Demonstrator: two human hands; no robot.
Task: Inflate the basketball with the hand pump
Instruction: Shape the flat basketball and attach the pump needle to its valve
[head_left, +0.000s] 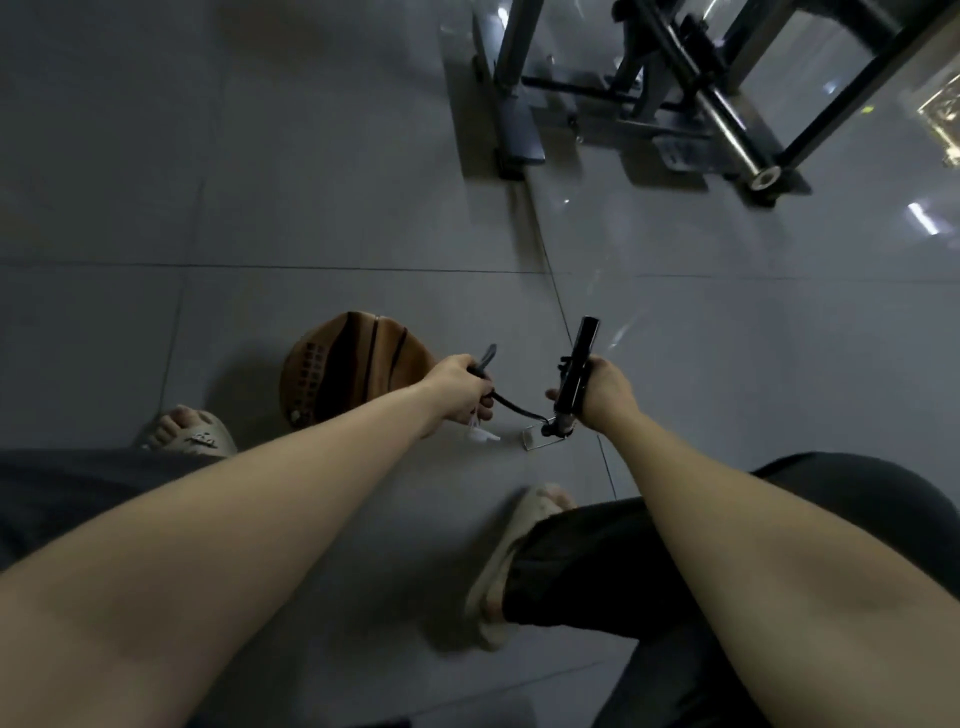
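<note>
A flat, caved-in brown basketball (345, 366) lies on the grey tiled floor between my feet, left of centre. My right hand (605, 389) grips the black barrel of the hand pump (576, 371), which stands tilted with its metal foot bracket (540, 439) near the floor. My left hand (460, 392) is closed around the pump's black hose (511, 408), just right of the ball. The hose end pokes out above my fist, and a small white piece (480, 434) hangs below it. The hose end is apart from the ball.
Grey metal frames and black tubes of gym equipment (675, 93) stand on the floor at the far right. My two sandalled feet (189, 434) and dark trouser legs (649, 561) flank the ball and pump. Open tiled floor (208, 208) spreads to the left.
</note>
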